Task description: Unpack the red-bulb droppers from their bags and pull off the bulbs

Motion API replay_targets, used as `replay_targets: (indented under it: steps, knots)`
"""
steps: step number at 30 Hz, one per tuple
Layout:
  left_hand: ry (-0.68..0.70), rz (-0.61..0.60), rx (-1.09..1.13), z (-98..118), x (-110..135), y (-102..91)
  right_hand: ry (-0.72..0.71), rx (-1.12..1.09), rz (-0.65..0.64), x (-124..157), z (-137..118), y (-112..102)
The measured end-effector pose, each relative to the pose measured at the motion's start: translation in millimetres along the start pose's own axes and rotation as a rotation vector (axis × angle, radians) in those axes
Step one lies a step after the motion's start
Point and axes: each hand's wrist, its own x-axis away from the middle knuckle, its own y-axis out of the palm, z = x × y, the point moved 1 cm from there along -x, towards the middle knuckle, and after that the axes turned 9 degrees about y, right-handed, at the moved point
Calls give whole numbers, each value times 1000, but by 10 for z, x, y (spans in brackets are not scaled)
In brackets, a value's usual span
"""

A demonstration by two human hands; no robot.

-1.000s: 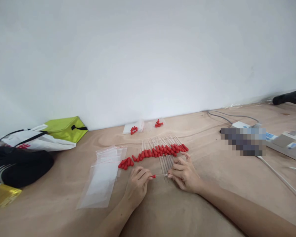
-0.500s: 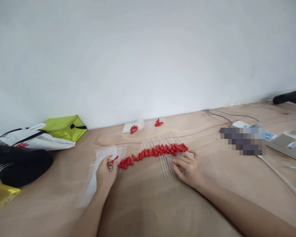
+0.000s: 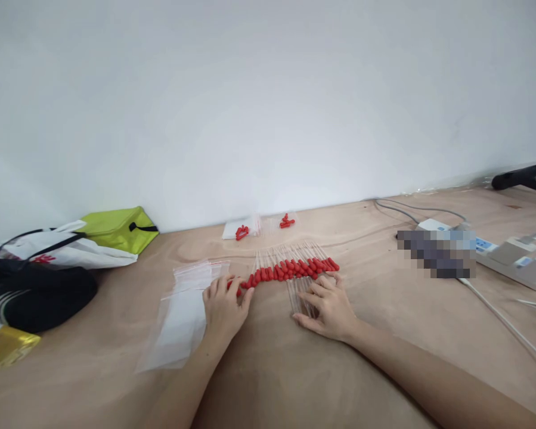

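A slanting row of small red bulb-ended pieces (image 3: 285,270) lies across the middle of the table. Thin pale strands (image 3: 276,256) stretch behind the row, and more strands (image 3: 294,295) run out in front of its right part. My left hand (image 3: 225,307) rests over the row's left end, fingers curved and apart, partly covering several red pieces. My right hand (image 3: 328,307) lies spread on the front strands, its fingertips near the row's right end. Clear zip bags (image 3: 178,325) lie flat beside my left hand.
Near the wall lie two small bags with red pieces, one at the left (image 3: 242,232) and one at the right (image 3: 287,222). A green bag (image 3: 115,229), white bag (image 3: 75,256) and black cloth item (image 3: 48,298) sit left. Power strips (image 3: 513,256) and cables stand right.
My left hand has moved right from the zip bags onto the loose red pieces, and the piece between its fingers no longer shows there. My right hand has spread its fingers over the strands.
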Motion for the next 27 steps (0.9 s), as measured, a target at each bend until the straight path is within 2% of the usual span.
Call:
replay_targets:
  steps: [5, 8, 15, 21, 25, 27]
  knots:
    - [15, -117, 1, 15, -72, 74, -28, 36, -69, 4, 4, 0]
    - [-2, -136, 34, -11, -63, 110, -34, 40, -93, 2, 1, -2]
    - [-65, -3, 99, -17, -29, 145, -13, 9, -86, 1, 3, -21]
    - [-79, 117, 153, -15, 76, 38, 71, -29, 35, 21, 47, -13]
    - [-5, 158, 293, 17, 187, -29, 110, -4, 91, 20, 89, -51]
    - [74, 113, 391, 66, 215, -74, 107, 11, 99, 9, 110, -84]
